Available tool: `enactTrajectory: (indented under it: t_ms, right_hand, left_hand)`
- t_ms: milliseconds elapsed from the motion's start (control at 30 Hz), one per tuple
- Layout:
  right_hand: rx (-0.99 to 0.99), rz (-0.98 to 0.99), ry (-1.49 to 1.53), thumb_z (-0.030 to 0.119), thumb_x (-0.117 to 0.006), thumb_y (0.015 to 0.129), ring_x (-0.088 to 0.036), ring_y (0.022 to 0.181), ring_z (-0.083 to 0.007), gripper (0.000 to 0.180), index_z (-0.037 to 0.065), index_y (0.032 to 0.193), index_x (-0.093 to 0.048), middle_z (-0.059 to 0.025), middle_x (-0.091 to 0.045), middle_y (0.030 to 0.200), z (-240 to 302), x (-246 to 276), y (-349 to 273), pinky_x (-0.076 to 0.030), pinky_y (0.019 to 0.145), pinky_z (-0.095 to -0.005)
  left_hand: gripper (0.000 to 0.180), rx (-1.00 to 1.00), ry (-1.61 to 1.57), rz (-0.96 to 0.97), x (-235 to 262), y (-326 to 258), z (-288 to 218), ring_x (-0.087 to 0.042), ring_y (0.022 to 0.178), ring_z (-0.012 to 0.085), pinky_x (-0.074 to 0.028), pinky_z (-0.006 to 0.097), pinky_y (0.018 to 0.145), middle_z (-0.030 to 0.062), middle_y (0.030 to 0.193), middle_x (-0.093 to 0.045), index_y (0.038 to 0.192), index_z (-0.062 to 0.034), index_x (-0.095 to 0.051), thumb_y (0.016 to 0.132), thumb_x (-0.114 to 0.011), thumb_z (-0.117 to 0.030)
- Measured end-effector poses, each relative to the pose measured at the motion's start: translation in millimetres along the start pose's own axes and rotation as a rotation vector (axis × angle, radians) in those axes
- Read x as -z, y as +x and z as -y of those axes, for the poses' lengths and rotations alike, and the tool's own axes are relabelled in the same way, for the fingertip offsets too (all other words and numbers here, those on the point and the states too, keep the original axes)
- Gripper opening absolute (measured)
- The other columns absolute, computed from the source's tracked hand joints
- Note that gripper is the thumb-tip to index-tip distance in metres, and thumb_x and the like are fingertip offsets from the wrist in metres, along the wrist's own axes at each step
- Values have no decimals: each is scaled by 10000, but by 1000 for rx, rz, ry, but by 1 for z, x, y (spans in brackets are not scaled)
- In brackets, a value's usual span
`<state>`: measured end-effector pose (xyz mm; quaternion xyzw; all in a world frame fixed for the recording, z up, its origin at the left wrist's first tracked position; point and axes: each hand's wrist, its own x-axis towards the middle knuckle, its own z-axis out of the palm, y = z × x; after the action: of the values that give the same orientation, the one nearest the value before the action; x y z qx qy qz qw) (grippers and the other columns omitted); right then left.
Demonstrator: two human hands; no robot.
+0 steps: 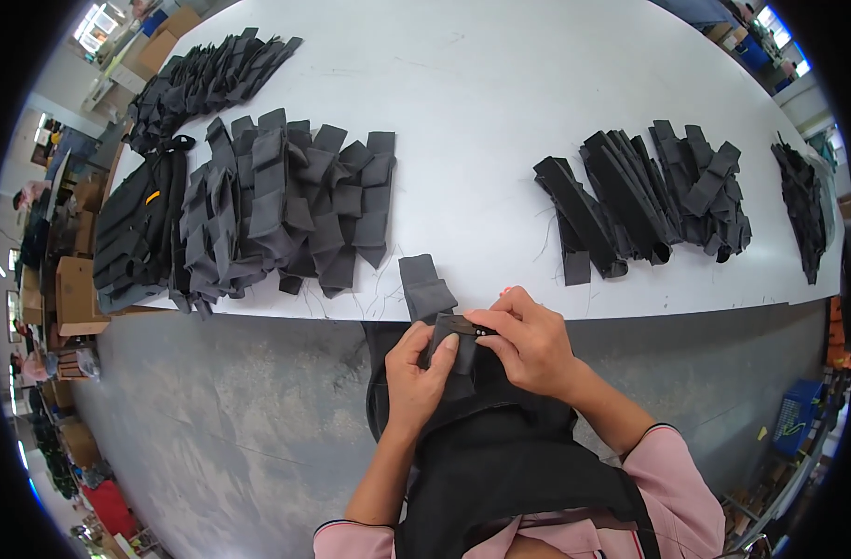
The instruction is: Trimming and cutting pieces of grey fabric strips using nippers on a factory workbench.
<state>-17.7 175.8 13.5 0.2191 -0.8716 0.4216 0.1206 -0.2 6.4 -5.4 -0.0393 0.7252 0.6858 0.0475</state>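
Note:
My left hand is closed on a dark grey fabric strip, its thumb pressed on the cloth. The strip's far end lies over the table's front edge, and its near part hangs above my black apron. Between the thumb and fingers of my right hand is a small pair of dark thread snips. Their blades lie against the strip, right by my left thumb. My right fingers partly hide the handles.
On the white table, stacks of grey folded strips lie left, beside a black piece with a yellow tag. More bundles lie right, and a dark bundle near the right edge. Loose threads are scattered about. A blue crate stands on the floor.

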Motion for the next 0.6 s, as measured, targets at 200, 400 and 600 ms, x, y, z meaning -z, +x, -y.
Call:
enactTrajectory:
  t_ms: [200, 400, 600]
  right_hand:
    - [-50, 18, 83, 12, -701, 691, -567, 608, -208, 326, 59, 1011, -656, -61, -539, 794, -1, -1, -2, -457, 536, -299]
    - [-62, 20, 13, -28, -693, 686, -550, 634, -238, 342, 47, 1019, -662, -96, -544, 787, 1, 6, -6, -462, 583, -315]
    - [-49, 18, 83, -28, -691, 691, -536, 628, -229, 345, 48, 1026, -664, -99, -533, 786, 0, 2, -7, -452, 565, -304]
  left_hand:
    - [112, 37, -44, 23, 3, -1, 4, -421, 642, 73, -339, 220, 573, 9, 703, -477, 871, 39, -612, 836, -619, -67]
    - [112, 106, -79, 45, 3, -1, 3, -436, 665, 67, -349, 210, 589, 6, 724, -496, 871, 41, -612, 836, -620, -64]
    - [105, 104, -81, 63, 2, -2, 1, -436, 668, 67, -345, 208, 588, 6, 728, -494, 861, 41, -608, 835, -622, -59]
